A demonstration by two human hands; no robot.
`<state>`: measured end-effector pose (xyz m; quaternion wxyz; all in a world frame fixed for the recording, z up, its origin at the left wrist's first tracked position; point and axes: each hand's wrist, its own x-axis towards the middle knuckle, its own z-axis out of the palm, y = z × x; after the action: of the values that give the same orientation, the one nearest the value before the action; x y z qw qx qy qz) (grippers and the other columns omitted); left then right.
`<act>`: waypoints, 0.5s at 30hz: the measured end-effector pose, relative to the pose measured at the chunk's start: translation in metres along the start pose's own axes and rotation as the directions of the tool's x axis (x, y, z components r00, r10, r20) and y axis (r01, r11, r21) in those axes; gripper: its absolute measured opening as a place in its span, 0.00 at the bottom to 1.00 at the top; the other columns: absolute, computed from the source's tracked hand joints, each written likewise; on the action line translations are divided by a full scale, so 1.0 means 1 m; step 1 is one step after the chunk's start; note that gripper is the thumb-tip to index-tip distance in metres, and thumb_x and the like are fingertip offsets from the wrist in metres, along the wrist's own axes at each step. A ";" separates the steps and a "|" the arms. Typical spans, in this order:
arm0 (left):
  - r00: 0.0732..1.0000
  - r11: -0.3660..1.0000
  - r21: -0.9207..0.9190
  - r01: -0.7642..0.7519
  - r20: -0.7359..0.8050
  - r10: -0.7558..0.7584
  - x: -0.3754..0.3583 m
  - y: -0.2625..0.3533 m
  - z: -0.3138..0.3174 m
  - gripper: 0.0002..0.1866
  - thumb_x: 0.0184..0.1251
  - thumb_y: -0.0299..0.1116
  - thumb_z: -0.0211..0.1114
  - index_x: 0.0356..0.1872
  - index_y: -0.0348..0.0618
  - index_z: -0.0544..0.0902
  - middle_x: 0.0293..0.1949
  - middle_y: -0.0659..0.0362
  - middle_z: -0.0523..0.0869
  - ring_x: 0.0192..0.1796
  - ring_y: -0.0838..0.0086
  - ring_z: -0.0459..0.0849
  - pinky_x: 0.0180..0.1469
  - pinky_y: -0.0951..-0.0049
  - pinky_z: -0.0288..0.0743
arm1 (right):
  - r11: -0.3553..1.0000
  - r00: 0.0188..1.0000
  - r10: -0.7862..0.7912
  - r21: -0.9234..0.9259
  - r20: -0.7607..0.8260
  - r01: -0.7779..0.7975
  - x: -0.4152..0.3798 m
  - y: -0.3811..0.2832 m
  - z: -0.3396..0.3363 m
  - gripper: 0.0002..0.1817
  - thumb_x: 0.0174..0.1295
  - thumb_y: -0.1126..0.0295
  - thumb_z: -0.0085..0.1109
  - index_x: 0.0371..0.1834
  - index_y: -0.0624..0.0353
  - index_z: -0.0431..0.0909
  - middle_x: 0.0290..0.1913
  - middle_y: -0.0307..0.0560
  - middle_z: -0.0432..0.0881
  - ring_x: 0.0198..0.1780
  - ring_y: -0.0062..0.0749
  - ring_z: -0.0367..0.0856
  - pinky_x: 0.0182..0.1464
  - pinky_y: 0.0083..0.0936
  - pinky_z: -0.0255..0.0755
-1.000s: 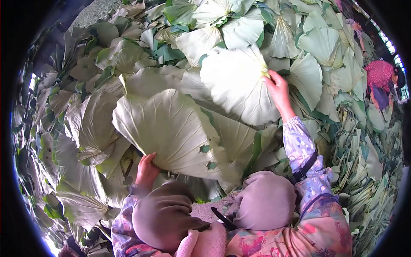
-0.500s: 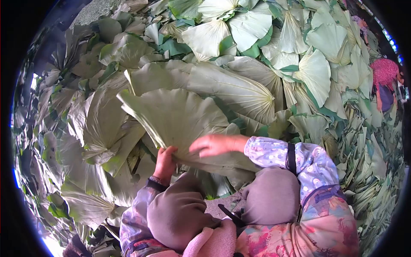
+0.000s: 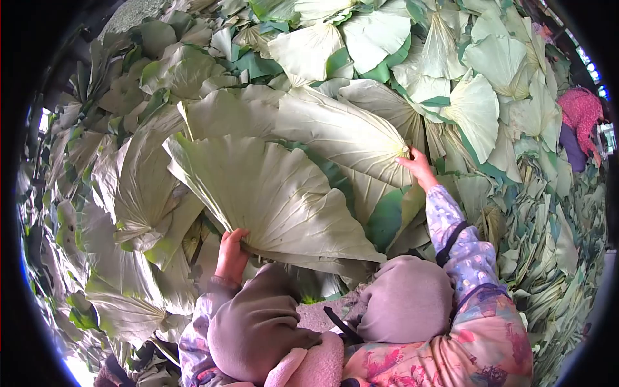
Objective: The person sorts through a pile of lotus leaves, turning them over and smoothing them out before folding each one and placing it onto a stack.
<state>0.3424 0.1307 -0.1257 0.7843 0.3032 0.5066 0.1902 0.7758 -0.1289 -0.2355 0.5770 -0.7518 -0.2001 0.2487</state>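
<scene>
Close in front of my knees, a folded pale-green lotus leaf [image 3: 284,200] fans out, with layered edges along its left side. My left hand [image 3: 232,256] is closed on its narrow lower-left end, thumb on top. Farther off to the right, my right hand [image 3: 419,169] pinches the point of another folded lotus leaf [image 3: 342,126], where its veins meet. That second leaf spreads to the left behind the first one, over a darker green leaf [image 3: 385,219].
Heaped lotus leaves [image 3: 474,116] surround me on all sides, with a dense pile [image 3: 554,271] at the right. My bent knees [image 3: 406,300] are just below the held leaf. Another person in a pink top [image 3: 580,116] is at the far right.
My right hand has moved from over the near leaf out to the right and taken hold of the farther leaf's point. My left hand has shifted slightly left and down with its leaf.
</scene>
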 end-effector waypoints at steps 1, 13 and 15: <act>1.000 1.000 -0.005 -0.002 0.016 0.002 -0.001 0.000 0.001 0.10 0.54 0.23 0.54 0.39 0.36 0.73 0.35 0.55 0.77 0.38 0.66 0.78 0.41 0.65 0.75 | 0.996 0.995 0.080 -0.035 0.066 -0.078 0.000 -0.027 0.001 0.18 0.49 0.70 0.67 0.41 0.65 0.76 0.37 0.39 0.79 0.37 0.19 0.74 0.43 0.19 0.68; 0.978 0.984 -0.172 -0.043 0.192 0.076 -0.004 0.000 0.008 0.10 0.59 0.24 0.52 0.41 0.32 0.75 0.38 0.53 0.79 0.40 0.66 0.79 0.47 0.66 0.73 | 0.148 0.467 -0.725 -0.547 0.507 0.824 -0.106 -0.224 0.158 0.23 0.48 0.76 0.50 0.49 0.44 0.76 0.56 0.42 0.70 0.51 0.36 0.70 0.50 0.28 0.69; 0.953 0.975 -0.222 -0.012 0.293 0.078 -0.008 0.001 0.024 0.11 0.60 0.25 0.51 0.41 0.29 0.74 0.39 0.52 0.80 0.41 0.66 0.79 0.49 0.67 0.72 | 0.060 0.368 -0.641 -0.433 0.674 0.899 -0.123 -0.197 0.185 0.22 0.53 0.72 0.46 0.53 0.47 0.73 0.55 0.44 0.70 0.50 0.35 0.71 0.50 0.29 0.68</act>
<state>0.3610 0.1198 -0.1127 0.8760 0.2522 0.3507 0.2144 0.5631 -0.0097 -0.0666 0.1980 -0.6316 -0.7423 -0.1039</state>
